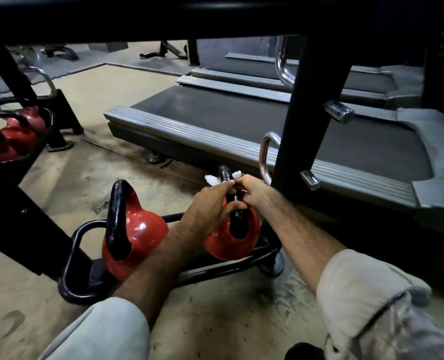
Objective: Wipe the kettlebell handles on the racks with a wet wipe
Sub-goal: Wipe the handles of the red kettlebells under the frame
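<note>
Two red kettlebells with black handles sit on the bottom tier of a black rack (71,258). The left kettlebell (135,229) stands untouched. Both hands are on the handle (224,174) of the right kettlebell (235,240). My left hand (210,206) and my right hand (249,189) each pinch an end of a white wet wipe (212,180) that wraps around the top of that handle. White ends of the wipe stick out on both sides of the handle.
A treadmill deck (241,120) lies just behind the rack, with a second one farther back. A black rack upright (309,120) with chrome pegs rises at the right. More red kettlebells (13,136) sit on another rack at far left. A dark shelf overhangs the top.
</note>
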